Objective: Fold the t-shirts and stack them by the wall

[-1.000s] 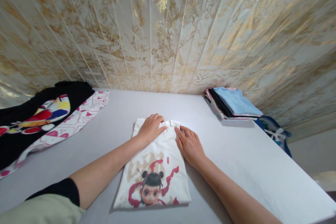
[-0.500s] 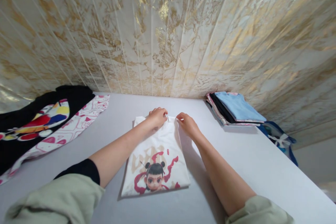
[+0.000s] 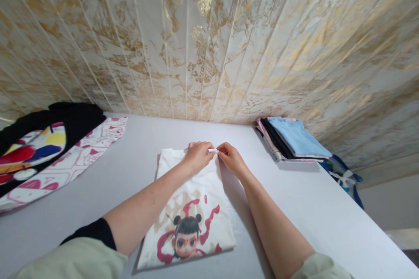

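Note:
A folded white T-shirt (image 3: 193,209) with a printed cartoon child's face lies on the white table (image 3: 294,200) in front of me. At the shirt's far right corner, my left hand (image 3: 198,155) and my right hand (image 3: 230,157) meet. Both pinch the same bit of white cloth between fingertips and thumb, almost touching each other. My forearms reach over the shirt and partly hide its upper half.
A black garment with a coloured print (image 3: 36,139) lies on a pink-patterned white cloth (image 3: 68,165) at the far left. A stack of folded clothes, light blue on top (image 3: 294,137), sits at the back right. A marbled gold wall (image 3: 209,39) stands behind.
My hands went from lying on the shirt's far edge to pinching its far right corner, drawing close together. The view shifted slightly.

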### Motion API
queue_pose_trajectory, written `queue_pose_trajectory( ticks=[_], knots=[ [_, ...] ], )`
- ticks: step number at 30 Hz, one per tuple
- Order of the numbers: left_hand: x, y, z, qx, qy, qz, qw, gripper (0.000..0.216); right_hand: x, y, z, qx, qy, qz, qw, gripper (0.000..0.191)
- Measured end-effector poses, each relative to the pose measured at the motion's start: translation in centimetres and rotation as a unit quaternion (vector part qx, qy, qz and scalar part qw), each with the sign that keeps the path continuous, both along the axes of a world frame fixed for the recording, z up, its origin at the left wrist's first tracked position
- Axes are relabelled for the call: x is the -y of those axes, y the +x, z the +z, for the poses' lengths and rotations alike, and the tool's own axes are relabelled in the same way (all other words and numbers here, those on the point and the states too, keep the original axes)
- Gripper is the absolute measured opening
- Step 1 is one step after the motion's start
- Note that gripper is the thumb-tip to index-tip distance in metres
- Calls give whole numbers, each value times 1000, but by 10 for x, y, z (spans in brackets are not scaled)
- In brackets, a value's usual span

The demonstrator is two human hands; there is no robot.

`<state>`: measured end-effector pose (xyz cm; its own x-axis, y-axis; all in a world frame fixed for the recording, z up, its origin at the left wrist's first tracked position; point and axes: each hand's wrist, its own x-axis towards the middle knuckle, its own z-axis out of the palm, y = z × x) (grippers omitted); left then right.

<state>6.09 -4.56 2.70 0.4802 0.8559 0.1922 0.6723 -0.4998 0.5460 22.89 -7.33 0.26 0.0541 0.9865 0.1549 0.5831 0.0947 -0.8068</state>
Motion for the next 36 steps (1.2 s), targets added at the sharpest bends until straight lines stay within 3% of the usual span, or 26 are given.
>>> queue_pose_trajectory(
  ticks=[11,23,29,36],
  knots=[
    [-1,-5,4,82,-94,1,992,23,10,-12,9,-50,2,46,998,34],
    [2,-1,7,80,-77,6,994,16,9,-17,-2,-91,-15,29,995,53],
    [1,-1,-2,84,-28,-11,996,16,13,-16,8,39,0,-24,999,41],
    [4,-1,-8,-36,26,9,999,12,18,-13,15,203,-45,-77,975,19]
  ],
)
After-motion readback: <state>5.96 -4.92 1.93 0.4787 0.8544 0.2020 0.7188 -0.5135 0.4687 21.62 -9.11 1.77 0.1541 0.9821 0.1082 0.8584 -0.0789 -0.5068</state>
